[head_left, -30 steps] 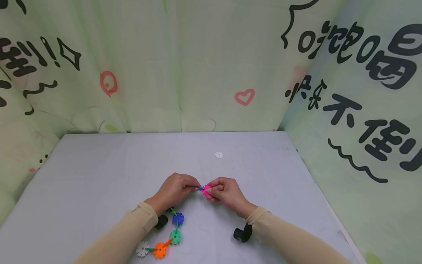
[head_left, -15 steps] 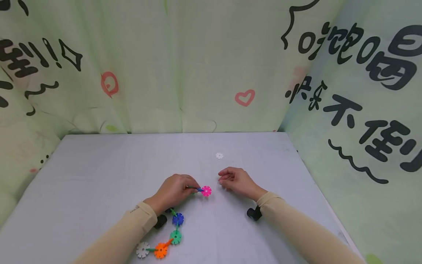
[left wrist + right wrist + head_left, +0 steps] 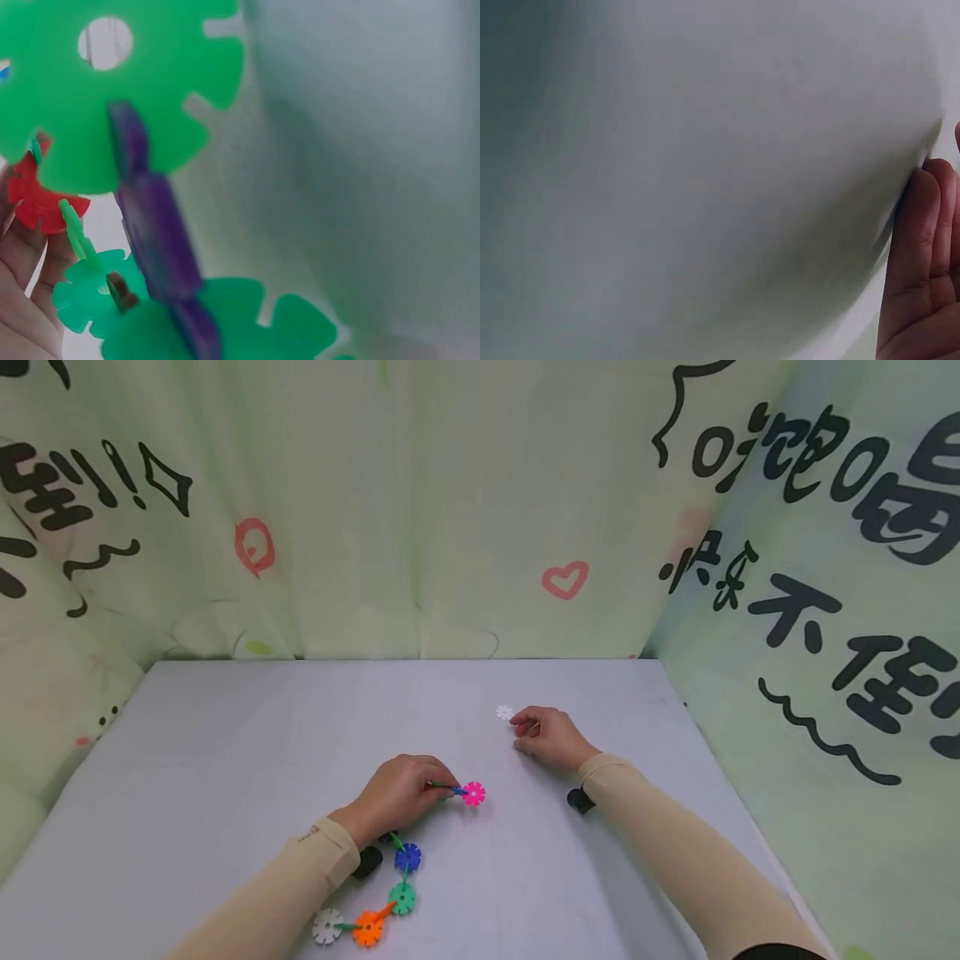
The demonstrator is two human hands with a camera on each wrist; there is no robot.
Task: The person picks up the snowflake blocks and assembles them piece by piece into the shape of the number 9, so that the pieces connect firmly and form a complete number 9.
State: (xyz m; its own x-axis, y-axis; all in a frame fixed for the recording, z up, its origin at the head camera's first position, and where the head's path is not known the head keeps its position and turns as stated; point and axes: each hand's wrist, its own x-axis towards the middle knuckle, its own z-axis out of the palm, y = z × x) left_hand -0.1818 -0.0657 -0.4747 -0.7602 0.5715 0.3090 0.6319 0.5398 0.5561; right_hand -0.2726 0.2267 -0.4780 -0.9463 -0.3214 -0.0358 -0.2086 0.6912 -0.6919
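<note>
My left hand point(image 3: 401, 789) pinches one stretch of a chain of flower-shaped notched discs. A pink notched disc point(image 3: 473, 794) sticks out past its fingertips on a blue link. In the left wrist view, a red notched disc point(image 3: 46, 199) is at the fingers, and a large green notched disc point(image 3: 165, 161) with a purple link hangs near the camera. My right hand point(image 3: 553, 735) reaches over a loose white notched disc point(image 3: 503, 712). Its fingertips are at that disc's edge; whether they touch it I cannot tell. Straight fingers point(image 3: 913, 225) show in the right wrist view.
More of the chain lies near the front of the white table point(image 3: 247, 760): a blue disc point(image 3: 407, 857), a green disc point(image 3: 402, 898), an orange disc point(image 3: 368, 928) and a white end disc point(image 3: 327, 927). Printed curtains point(image 3: 480, 510) stand behind and beside the table.
My right hand has let go of the pink disc and moved away, up and right to the loose white disc. My left hand keeps its pinch on the chain, almost unmoved.
</note>
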